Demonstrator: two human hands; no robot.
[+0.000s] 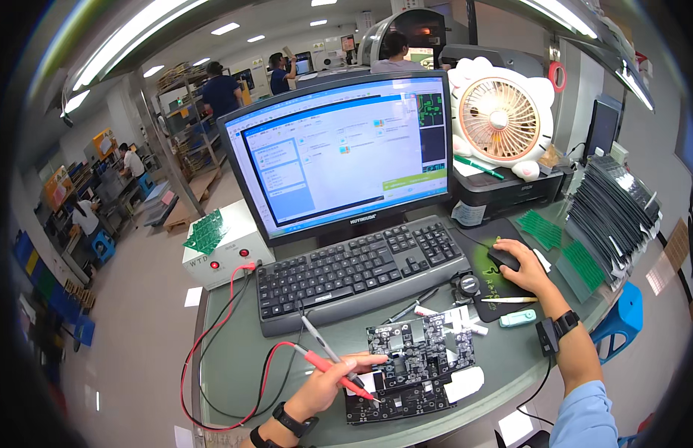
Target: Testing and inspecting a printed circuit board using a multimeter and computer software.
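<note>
My left hand (325,388) holds a red test probe (328,366) and a dark grey test probe (322,342) together, like chopsticks. The red probe's tip points down at the lower black circuit board (406,402); I cannot tell whether it touches. Above that board, and partly over it, lies a second black circuit board (417,351) with many pads and cut-outs, near my left index finger. My right hand (527,267) rests on a black computer mouse (503,259), fingers over it, on a dark mouse pad (487,250) with a green print.
A black keyboard (361,272) and a lit monitor (346,153) stand ahead. At left is a white tester box (231,243) with a red lead (187,366). A fan (499,119) sits on a black printer (503,196). Stacked dark boards (611,216) stand right.
</note>
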